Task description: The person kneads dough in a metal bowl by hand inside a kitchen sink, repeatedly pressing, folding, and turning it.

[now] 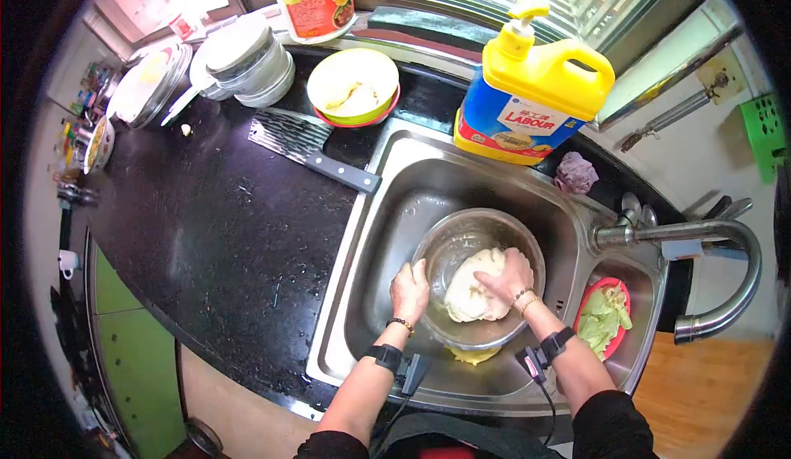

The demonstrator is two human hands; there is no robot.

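Observation:
A round steel bowl [441, 249] stands inside the larger basin of the sink [387, 236]. In it lies a pale, whitish lump [467, 294] with a soft-looking, folded surface; its kind is not clear. My left hand [409, 292] holds the bowl's left rim, thumb up near the edge. My right hand [509, 279] is inside the bowl, its fingers curved over the lump's upper right side. Something yellow [473, 354] shows beneath the bowl's near edge.
The faucet [725, 232] arches over the small right basin, which holds a red basket [620, 348] with green leaves. A cleaver [317, 150] lies at the sink's left edge. Behind stand a yellow-blue detergent jug [527, 100], a yellow bowl [353, 84] and stacked dishes [247, 63].

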